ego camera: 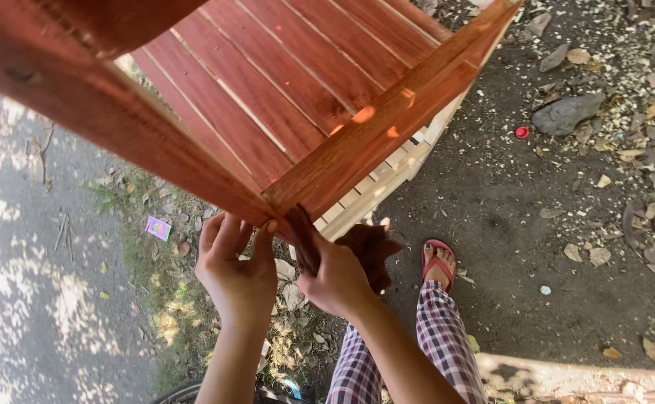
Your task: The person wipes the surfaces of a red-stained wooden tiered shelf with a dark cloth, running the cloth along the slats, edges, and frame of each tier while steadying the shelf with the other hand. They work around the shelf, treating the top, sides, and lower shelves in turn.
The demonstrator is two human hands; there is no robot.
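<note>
Bare, dark packed earth (537,224) makes up the ground outdoors, scattered with pale wood chips, dry leaves and a grey stone (567,114); to the left it gives way to thin grass and a sunlit paved strip dappled with leaf shadow.

A reddish-brown slatted wooden frame (282,90) fills the upper half of the view, held up close to the camera. Its long narrow slats run side by side with thin gaps between them, and two broader stained rails meet in a point at the lower corner (279,206). Past the right rail the wood is pale and unstained.

That corner sits directly above both hands. The left hand (234,273) is under it with fingers raised and closed on the corner's lower edge. The right hand (339,280) is just beside it, touching it, clenched around a dark reddish-brown rag (369,251) that is pressed up against the underside of the corner.

Below the hands are plaid trouser legs (440,337) and a foot in a red sandal (438,265) on the earth. To the right of the frame the ground lies open as far as the stone and a small red cap (521,132); to the left, open grass and pavement.
</note>
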